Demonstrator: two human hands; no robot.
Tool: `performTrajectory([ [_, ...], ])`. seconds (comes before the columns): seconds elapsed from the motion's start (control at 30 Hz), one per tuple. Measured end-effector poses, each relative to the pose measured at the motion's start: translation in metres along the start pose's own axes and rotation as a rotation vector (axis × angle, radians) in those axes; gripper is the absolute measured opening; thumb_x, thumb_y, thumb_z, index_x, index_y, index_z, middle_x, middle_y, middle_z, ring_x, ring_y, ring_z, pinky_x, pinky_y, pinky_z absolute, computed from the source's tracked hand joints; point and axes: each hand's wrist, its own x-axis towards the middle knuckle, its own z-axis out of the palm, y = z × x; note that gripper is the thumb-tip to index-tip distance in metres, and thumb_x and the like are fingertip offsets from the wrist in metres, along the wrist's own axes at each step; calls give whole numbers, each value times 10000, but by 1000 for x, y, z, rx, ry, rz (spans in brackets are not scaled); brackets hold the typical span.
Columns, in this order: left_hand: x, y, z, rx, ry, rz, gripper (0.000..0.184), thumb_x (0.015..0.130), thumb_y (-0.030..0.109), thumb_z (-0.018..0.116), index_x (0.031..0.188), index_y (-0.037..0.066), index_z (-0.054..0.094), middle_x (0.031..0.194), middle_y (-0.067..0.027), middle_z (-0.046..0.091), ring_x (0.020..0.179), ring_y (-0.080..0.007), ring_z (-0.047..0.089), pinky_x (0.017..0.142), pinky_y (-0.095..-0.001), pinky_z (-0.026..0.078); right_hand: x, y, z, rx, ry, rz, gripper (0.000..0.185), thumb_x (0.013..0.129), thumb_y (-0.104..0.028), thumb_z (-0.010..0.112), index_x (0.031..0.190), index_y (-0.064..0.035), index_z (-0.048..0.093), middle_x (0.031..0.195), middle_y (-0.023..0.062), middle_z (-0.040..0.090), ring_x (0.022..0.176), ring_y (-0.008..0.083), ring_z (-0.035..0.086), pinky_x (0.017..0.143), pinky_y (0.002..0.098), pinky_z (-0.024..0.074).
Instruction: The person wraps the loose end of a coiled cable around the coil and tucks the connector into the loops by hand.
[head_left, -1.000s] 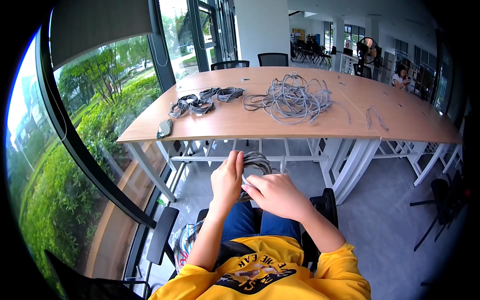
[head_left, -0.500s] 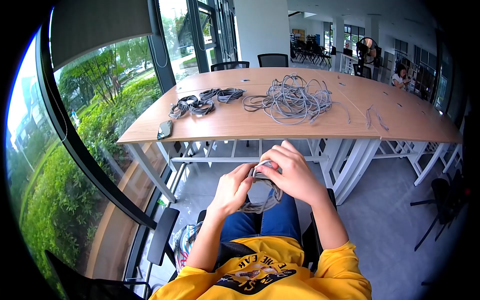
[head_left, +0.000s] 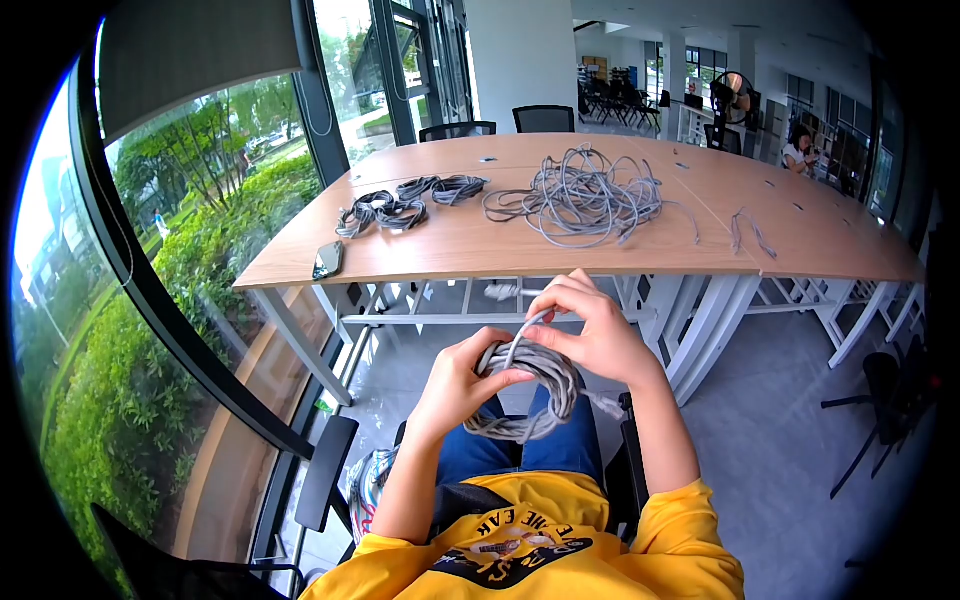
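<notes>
A coiled grey cable (head_left: 548,405) hangs above my lap, its loops facing me. My left hand (head_left: 460,385) is wrapped round the coil's left side, the thumb lying across the strands. Between the thumb and fingers of my right hand (head_left: 590,330), a length of the same cable is pinched at the coil's top. One blurred cable end sticks out behind my right hand, and another blurred end juts from the coil's lower right. On the table beyond lie a loose tangle of grey cable (head_left: 590,200) and several bundled cables (head_left: 385,212).
The wooden table (head_left: 420,258) stands in front of me, with a phone (head_left: 328,261) near its front left edge. A short cable piece (head_left: 755,236) lies at right. Chair armrests flank me, windows line the left, and a person (head_left: 799,152) sits far right.
The coil has turned so that its loops face me more openly. My right hand has shifted slightly right, drawing the cable strand up, and the loose ends have swung into view.
</notes>
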Motion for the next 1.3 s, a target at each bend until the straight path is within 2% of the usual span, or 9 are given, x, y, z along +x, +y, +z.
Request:
performTrajectory([
  [0.27,-5,-1,-3,-275,18,28,352,685,146,745,935,-7,550,709,-11,554,623,-49,445,562,-203,397,-17,48,15,732,-318,413,228,876,-213,537,941,-1,589,871,-15,586,810,50,509,730,206,414],
  [0.47,-2,12,-2,-643,89,-101,397,705,72,710,1063,-3,557,839,-15,570,729,-51,484,656,-187,414,-17,42,19,925,-330,393,221,893,-146,491,1025,17,561,917,2,595,828,43,524,731,180,424],
  [0.6,-1,-1,-5,-551,68,-114,383,736,56,669,1098,2,555,978,-56,585,876,-96,524,789,-224,415,-12,37,20,1055,-380,459,237,858,-61,473,1076,6,536,927,27,600,781,64,566,675,178,465],
  [0.8,1,-4,-4,-571,122,-143,338,760,56,650,1080,-4,560,979,-62,597,901,-105,536,806,-233,418,-15,40,23,966,-302,591,483,917,-402,360,1087,21,517,849,92,612,703,134,602,616,209,484],
  [0.9,4,-1,-4,-558,253,-160,315,777,64,640,1077,7,559,906,-40,607,764,-66,540,687,-187,428,-13,27,17,1051,-248,550,921,761,-740,201,1215,32,416,998,150,596,967,191,567,798,275,439],
  [1.0,3,-1,-4,-534,277,-191,304,783,72,638,1072,20,563,814,3,589,591,-11,465,514,-143,364,-13,41,15,1040,-429,267,935,737,-742,263,1276,17,353,1193,176,500,1152,226,453,952,344,350],
  [1.13,5,-2,0,-543,325,-226,290,796,88,631,1073,36,565,744,40,552,505,15,366,423,-142,261,-16,30,17,1159,-338,314,1068,646,-814,271,1318,17,274,1260,208,427,1198,295,398,1007,394,281],
  [1.2,6,-2,4,-537,462,-205,285,808,107,624,1079,45,560,696,55,527,473,14,344,401,-151,242,-17,32,25,1564,-261,331,1198,587,-868,186,1326,76,184,1326,255,312,1221,395,326,1019,492,227],
  [1.3,7,-2,8,-534,538,-218,294,813,118,624,1090,48,553,681,58,512,472,12,338,402,-150,226,-15,22,31,1475,-152,376,1237,547,-888,170,1338,62,159,1334,276,279,1227,413,305,1022,509,209],
])
